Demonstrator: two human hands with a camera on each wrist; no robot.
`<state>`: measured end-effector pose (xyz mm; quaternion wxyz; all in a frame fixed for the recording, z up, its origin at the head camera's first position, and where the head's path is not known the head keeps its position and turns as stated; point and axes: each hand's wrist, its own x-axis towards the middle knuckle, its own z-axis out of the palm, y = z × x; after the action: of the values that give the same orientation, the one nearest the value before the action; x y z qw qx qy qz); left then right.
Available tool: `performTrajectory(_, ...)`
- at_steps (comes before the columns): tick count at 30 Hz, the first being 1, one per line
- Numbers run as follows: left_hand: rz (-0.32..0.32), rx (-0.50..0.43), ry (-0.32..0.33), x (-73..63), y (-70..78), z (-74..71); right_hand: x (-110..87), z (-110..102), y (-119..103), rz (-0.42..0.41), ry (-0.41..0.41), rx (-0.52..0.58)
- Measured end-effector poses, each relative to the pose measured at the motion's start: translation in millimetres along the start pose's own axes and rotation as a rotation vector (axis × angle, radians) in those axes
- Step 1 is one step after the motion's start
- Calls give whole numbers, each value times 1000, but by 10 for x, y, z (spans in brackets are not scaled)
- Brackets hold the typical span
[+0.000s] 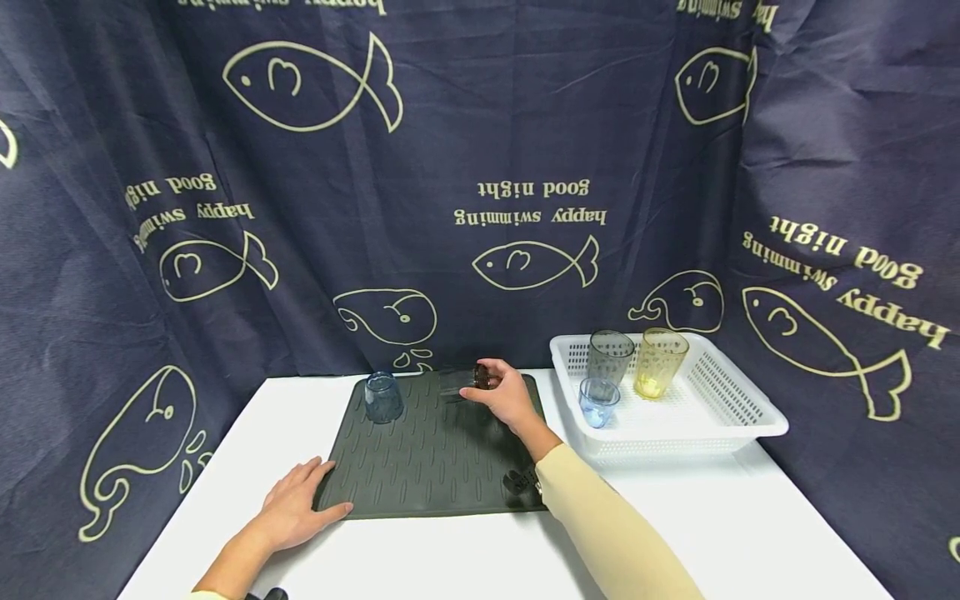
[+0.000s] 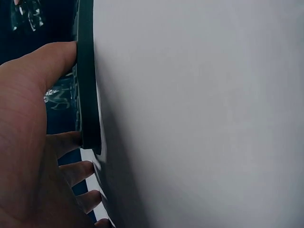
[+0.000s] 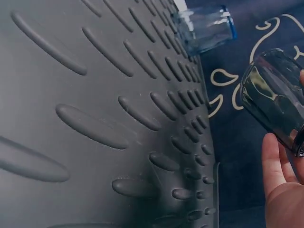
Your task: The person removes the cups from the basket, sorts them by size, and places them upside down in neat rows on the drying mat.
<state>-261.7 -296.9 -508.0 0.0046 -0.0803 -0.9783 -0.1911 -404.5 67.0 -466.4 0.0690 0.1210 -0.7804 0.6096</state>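
Over the far part of the mat [image 1: 420, 475], the right hand [image 1: 508, 395] pinches a glass [image 3: 271, 97] tipped sideways, its long way running left-right. The left hand [image 1: 295, 510], farther off, spreads at the mat's near-left corner.

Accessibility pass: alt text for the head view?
Right hand holds a glass sideways over a dark ribbed mat; left hand touches its near-left corner. A blue glass stands on the mat; at right, a white basket holds three glasses.
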Motion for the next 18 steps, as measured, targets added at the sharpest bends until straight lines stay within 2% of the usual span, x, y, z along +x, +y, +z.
performTrajectory(5, 2, 4, 2, -10, -6, 4, 110, 64, 48, -9, -7, -90)
performTrajectory(12, -1, 9, -9, -3, 1, -28, 203, 151, 32, -20, -69, -127)
performTrajectory(18, -4, 9, -12, -3, -4, -17, 260, 263, 61, -12, -88, -186)
